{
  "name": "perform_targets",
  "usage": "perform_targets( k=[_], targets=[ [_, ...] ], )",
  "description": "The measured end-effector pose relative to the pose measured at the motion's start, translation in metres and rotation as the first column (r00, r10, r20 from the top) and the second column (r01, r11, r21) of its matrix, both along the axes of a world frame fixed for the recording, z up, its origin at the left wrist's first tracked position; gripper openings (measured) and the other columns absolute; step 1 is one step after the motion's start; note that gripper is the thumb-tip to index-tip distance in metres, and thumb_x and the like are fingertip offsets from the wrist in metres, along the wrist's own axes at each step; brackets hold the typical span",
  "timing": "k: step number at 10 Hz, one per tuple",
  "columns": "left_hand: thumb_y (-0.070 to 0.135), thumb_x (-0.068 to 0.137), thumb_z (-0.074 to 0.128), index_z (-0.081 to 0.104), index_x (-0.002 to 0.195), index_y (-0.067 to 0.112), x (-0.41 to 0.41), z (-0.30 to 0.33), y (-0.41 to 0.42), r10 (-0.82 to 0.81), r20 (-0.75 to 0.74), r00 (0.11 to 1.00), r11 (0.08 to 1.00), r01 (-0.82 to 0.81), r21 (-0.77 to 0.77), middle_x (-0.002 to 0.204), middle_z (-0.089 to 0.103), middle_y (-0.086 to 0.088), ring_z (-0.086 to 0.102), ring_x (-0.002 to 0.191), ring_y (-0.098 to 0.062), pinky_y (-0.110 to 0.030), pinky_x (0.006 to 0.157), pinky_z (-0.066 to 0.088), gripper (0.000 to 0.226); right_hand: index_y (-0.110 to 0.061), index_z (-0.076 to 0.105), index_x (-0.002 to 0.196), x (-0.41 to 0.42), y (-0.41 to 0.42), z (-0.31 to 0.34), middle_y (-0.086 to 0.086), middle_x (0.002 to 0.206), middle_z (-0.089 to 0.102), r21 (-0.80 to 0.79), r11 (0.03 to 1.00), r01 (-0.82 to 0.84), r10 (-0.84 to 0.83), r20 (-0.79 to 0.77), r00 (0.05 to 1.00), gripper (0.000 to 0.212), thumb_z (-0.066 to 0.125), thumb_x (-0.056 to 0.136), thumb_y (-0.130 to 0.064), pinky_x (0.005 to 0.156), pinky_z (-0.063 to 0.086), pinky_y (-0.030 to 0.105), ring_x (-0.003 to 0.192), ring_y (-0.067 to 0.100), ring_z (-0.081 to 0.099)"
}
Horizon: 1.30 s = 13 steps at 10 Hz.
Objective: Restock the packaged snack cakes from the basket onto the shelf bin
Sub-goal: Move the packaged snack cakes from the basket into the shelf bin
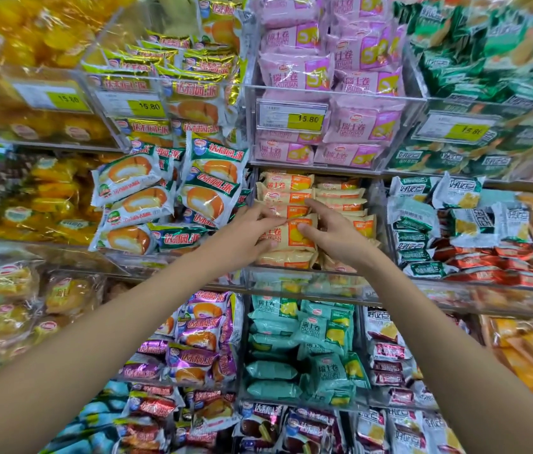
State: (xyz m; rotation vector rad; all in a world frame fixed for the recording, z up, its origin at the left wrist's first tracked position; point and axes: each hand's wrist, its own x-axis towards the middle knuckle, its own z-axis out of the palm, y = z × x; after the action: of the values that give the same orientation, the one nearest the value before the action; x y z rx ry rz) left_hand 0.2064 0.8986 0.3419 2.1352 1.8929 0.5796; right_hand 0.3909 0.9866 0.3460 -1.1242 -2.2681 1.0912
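Both hands, left hand (252, 229) and right hand (330, 232), grip a cream-and-orange plastic snack-cake packet (288, 235) inside the clear acrylic shelf bin (307, 283).

A single wide-angle view from a camera worn on the person's head, facing straight ahead at a wall of clear plastic shelf bins (334, 103) packed with wrapped snacks. It sits close, within arm's reach of the shelves. Both bare forearms enter from the bottom corners and meet near the centre. Straight shelf edges bow outward and blur toward the frame's borders. No second view is given.
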Motion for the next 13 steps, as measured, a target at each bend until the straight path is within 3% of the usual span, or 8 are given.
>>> perform_targets(
  k=[3, 4, 5, 6, 7, 10, 11, 13],
  targets=[
    [0.024, 0.091, 0.058, 0.051, 0.13, 0.021, 0.022, 0.009, -0.043, 0.055, 0.227, 0.972, 0.964, -0.111, 0.243, 0.135, 0.045, 0.006, 0.032, 0.126, -0.002, -0.015, 0.104, 0.019, 0.04, -0.016, 0.058, 0.115, 0.022, -0.059, 0.006, 0.0, 0.108, 0.062, 0.293, 0.9, 0.323, -0.266, -0.218, 0.939, 0.027, 0.061, 0.091, -0.027, 0.083, 0.053, 0.032, 0.093, 0.012, 0.06],
    [0.023, 0.091, 0.057, 0.058, 0.114, 0.026, 0.037, -0.003, -0.091, 0.077, 0.424, 0.903, 0.948, -0.198, 0.251, 0.119, 0.053, 0.014, 0.043, 0.11, 0.008, -0.002, 0.095, 0.028, 0.023, -0.018, 0.06, 0.097, 0.035, -0.1, -0.003, -0.005, 0.086, 0.063, 0.263, 0.9, 0.347, -0.262, -0.309, 0.914, 0.006, 0.06, 0.092, -0.021, 0.067, 0.047, 0.012, 0.074, -0.005, 0.058],
    [0.024, 0.092, 0.056, 0.059, 0.102, 0.036, 0.056, -0.041, -0.155, 0.219, 0.642, 0.735, 0.946, -0.32, 0.044, 0.107, 0.058, 0.016, 0.054, 0.095, 0.007, -0.006, 0.083, 0.042, 0.016, -0.019, 0.06, 0.087, 0.046, -0.151, -0.032, -0.007, 0.075, 0.06, 0.157, 0.963, 0.22, -0.171, -0.274, 0.946, 0.008, 0.057, 0.094, -0.022, 0.057, 0.039, 0.011, 0.065, -0.002, 0.053],
    [0.023, 0.094, 0.054, 0.059, 0.096, 0.039, 0.076, -0.104, -0.232, 0.537, 0.677, 0.503, 0.826, -0.476, -0.302, 0.103, 0.06, 0.012, 0.055, 0.093, -0.003, -0.014, 0.079, 0.044, 0.017, -0.019, 0.06, 0.081, 0.056, -0.202, -0.081, -0.006, 0.067, 0.054, -0.069, 0.998, 0.001, -0.008, -0.101, 0.995, 0.018, 0.055, 0.095, -0.027, 0.055, 0.034, 0.013, 0.059, 0.002, 0.046],
    [0.01, 0.092, 0.057, 0.064, 0.105, 0.011, 0.096, -0.171, -0.323, 0.787, 0.566, 0.244, 0.588, -0.573, -0.571, 0.098, 0.063, -0.001, 0.055, 0.086, -0.013, -0.015, 0.07, 0.042, 0.015, -0.017, 0.059, 0.08, 0.057, -0.245, -0.138, -0.003, 0.066, 0.054, -0.319, 0.924, -0.209, 0.256, 0.111, 0.96, 0.018, 0.054, 0.095, -0.025, 0.059, 0.035, 0.017, 0.062, 0.006, 0.047],
    [0.005, 0.092, 0.054, 0.057, 0.088, 0.011, 0.198, -0.27, -0.611, 0.892, 0.05, -0.449, -0.171, -0.438, -0.882, 0.095, 0.056, -0.008, 0.054, 0.09, -0.02, -0.029, 0.083, 0.042, 0.008, -0.012, 0.066, 0.086, 0.022, -0.365, -0.268, 0.004, 0.089, 0.063, -0.643, 0.561, -0.521, 0.827, 0.411, 0.383, 0.012, 0.057, 0.093, -0.016, 0.076, 0.038, 0.024, 0.088, 0.015, 0.057],
    [0.013, 0.095, 0.052, 0.061, 0.109, 0.007, 0.238, -0.284, -0.669, 0.785, -0.063, -0.616, -0.314, -0.309, -0.898, 0.111, 0.056, -0.006, 0.054, 0.104, -0.021, -0.033, 0.094, 0.041, 0.018, -0.012, 0.063, 0.083, -0.015, -0.394, -0.284, 0.013, 0.092, 0.064, -0.694, 0.505, -0.514, 0.861, 0.444, 0.247, 0.012, 0.056, 0.092, -0.01, 0.086, 0.045, 0.038, 0.09, 0.022, 0.058],
    [0.016, 0.097, 0.048, 0.058, 0.122, 0.0, 0.262, -0.316, -0.731, 0.687, -0.145, -0.712, -0.328, -0.126, -0.936, 0.13, 0.054, -0.016, 0.053, 0.118, -0.028, -0.034, 0.102, 0.04, 0.031, -0.017, 0.062, 0.077, -0.113, -0.462, -0.301, 0.009, 0.085, 0.066, -0.651, 0.427, -0.628, 0.854, 0.519, 0.043, 0.017, 0.055, 0.092, -0.011, 0.066, 0.042, 0.022, 0.079, 0.021, 0.06]
  ],
)
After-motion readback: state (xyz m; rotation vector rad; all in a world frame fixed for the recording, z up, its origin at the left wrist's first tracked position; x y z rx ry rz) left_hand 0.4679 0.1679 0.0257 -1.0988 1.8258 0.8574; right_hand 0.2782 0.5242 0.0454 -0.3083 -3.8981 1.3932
